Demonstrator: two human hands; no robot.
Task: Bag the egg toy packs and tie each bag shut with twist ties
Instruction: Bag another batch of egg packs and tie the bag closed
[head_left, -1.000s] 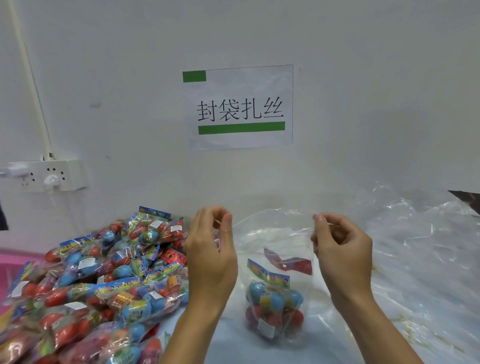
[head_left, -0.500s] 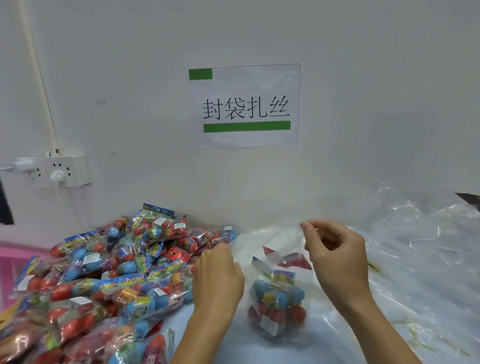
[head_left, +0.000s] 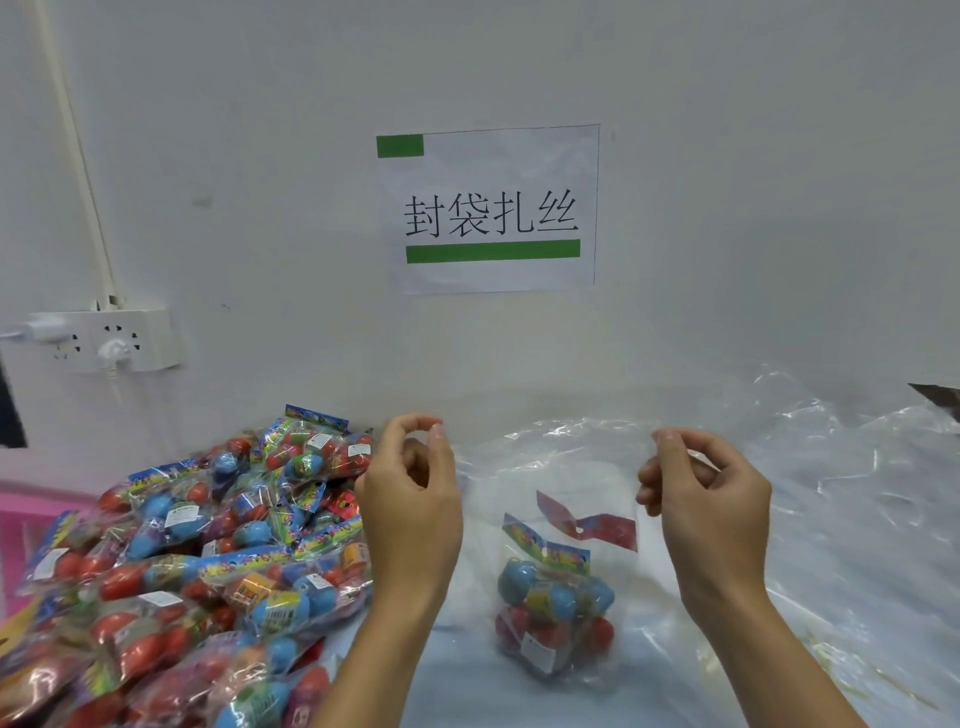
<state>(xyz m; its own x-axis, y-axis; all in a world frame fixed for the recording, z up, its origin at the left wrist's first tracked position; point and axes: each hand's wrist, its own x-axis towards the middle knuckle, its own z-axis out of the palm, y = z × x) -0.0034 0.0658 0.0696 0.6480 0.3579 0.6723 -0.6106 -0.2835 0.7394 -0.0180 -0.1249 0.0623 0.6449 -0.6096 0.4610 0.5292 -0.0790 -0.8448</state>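
clear plastic bag (head_left: 556, 467) stands open-topped at centre, its upper edge stretched between both hands. left hand (head_left: 410, 504) pinches the bag's left top edge between thumb and forefinger, other fingers curled loosely, back of hand toward camera. right hand (head_left: 711, 509) pinches the right top edge the same way, thumb and forefinger meeting at the film, remaining fingers curled in. hands are raised at about equal height, well apart, bag mouth spanning between them. inside the bag, low down, sits an egg toy pack (head_left: 553, 608): blue eggs on top, red ones below, a colourful header card tilted up-left, a white label near the bottom. a red printed patch (head_left: 592, 522) shows above the pack, on or behind the film, cannot tell which. bag bottom rests on the table (head_left: 467, 675), just beside the left forearm. left of the hands lies a big pile of egg toy packs (head_left: 197, 561), red and blue eggs in clear wrappers, touching the left wrist area. right of the bag spreads a heap of clear plastic bags (head_left: 857, 493), crumpled and shiny. white wall behind carries a paper sign (head_left: 491, 208) with green bars and black characters, and a white power strip (head_left: 104, 340) with plugs at far left. pink edge (head_left: 31, 509) at left.
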